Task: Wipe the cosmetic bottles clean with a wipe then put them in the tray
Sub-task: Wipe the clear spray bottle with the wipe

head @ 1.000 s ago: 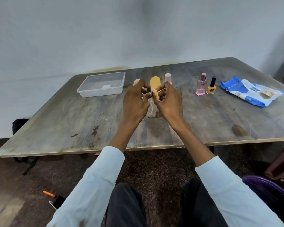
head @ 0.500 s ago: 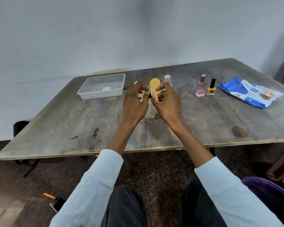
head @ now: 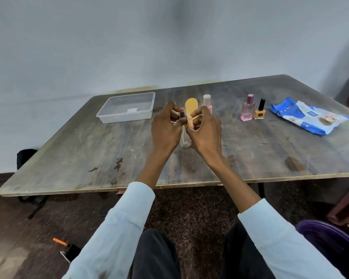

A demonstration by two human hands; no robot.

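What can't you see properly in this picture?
Head view only:
- Small clear bottle: the top is hidden by both hands.
- Orange wipe: mostly covered by fingers.
- Blue and white wipes packet: print too small to read.
- Purple tub: cut off by the frame edge.
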